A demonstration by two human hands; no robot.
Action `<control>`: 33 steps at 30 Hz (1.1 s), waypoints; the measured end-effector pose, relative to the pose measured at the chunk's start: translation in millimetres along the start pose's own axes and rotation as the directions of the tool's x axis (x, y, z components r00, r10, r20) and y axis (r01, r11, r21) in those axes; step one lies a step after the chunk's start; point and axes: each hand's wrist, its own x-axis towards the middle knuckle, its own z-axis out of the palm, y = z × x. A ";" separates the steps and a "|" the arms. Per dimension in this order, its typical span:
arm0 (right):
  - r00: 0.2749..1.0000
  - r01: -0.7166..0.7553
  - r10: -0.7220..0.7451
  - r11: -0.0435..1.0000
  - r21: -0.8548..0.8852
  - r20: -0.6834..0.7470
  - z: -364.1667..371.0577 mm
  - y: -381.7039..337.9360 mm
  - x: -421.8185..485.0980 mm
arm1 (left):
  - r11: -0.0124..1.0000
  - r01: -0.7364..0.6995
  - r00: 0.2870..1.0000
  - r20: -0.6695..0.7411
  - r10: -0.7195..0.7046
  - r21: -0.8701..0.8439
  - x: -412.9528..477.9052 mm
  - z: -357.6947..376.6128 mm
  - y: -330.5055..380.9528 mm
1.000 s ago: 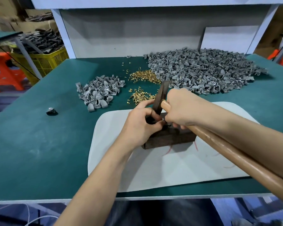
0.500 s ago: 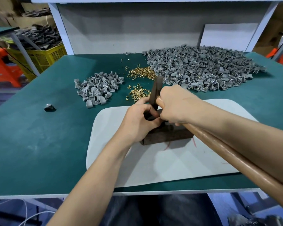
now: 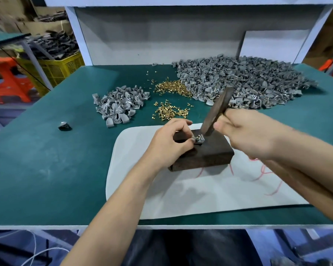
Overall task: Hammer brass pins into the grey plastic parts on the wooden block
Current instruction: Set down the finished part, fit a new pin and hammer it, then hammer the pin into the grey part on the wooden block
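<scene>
A dark wooden block (image 3: 206, 153) lies on a white mat (image 3: 181, 191) on the green table (image 3: 46, 150), its long axis running left to right and skewed slightly. On the block's top face, towards the left end, sits one small grey plastic part (image 3: 198, 140) with a brass glint on it. The left hand (image 3: 167, 144) pinches this part between curled fingertips. The right hand (image 3: 244, 135) is closed round a hammer (image 3: 216, 112), gripping close under the head. The dark, bar-shaped head slants from upper right down to lower left, its lower end just beside the part; contact cannot be told. Behind the mat lie loose brass pins (image 3: 171, 112), with a small heap of grey parts (image 3: 119, 104) to the left and a large heap (image 3: 238, 81) to the right.
</scene>
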 end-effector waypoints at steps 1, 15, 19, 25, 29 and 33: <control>1.000 0.015 -0.015 1.000 -0.024 -0.013 1.5 -0.7 -1.9 | 1.000 0.002 1.000 0.008 -0.002 0.004 -0.3 -0.3 0.6; 0.998 0.055 -0.051 0.969 -0.239 0.022 10.2 -10.5 1.5 | 0.999 0.020 1.000 -0.018 -0.021 -0.046 -0.1 0.1 -0.2; 0.993 0.081 -0.097 0.973 -0.217 -0.063 -2.3 -11.7 4.3 | 0.998 0.031 0.999 -0.022 -0.032 -0.059 0.0 -0.6 -0.4; 0.998 0.055 -0.062 0.979 -0.195 -0.033 7.0 -8.8 5.7 | 0.998 0.015 0.999 -0.029 -0.016 -0.057 -0.6 -0.3 0.1; 0.997 0.066 -0.069 0.984 -0.168 -0.014 8.5 -8.3 6.0 | 0.998 0.016 0.999 -0.034 -0.019 -0.061 0.3 -0.1 0.5; 0.990 0.109 -0.122 0.982 -0.155 -0.071 -0.2 -8.2 10.5 | 0.998 0.026 0.999 -0.032 -0.028 -0.064 0.3 -0.3 -0.1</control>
